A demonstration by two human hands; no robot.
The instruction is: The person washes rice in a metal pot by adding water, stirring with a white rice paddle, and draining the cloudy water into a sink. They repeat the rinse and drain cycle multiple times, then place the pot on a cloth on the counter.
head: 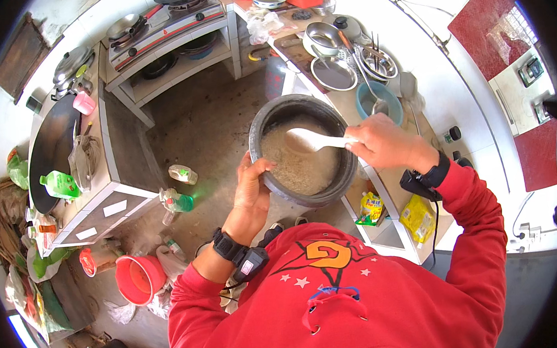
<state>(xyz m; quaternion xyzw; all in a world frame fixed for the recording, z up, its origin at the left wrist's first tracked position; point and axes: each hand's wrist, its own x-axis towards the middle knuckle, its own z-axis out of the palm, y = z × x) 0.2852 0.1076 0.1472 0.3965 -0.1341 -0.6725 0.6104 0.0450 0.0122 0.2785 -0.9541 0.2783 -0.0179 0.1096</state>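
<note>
A dark round pot is held in front of my body, tilted so that its inside faces me. Pale, cloudy, grainy contents fill its lower part; they look like rice in water, but I cannot tell for sure. My left hand grips the pot's left side, the thumb over its rim. In my right hand is the handle of a white ladle or rice spoon. The spoon's bowl lies over the contents, inside the pot. Whether it touches them is hard to see.
At right a counter holds a blue-green basin, a metal pan and a white pot. A gas stove stands at the back. Bottles and a red bucket occupy the floor at left, beside a tiled stove block.
</note>
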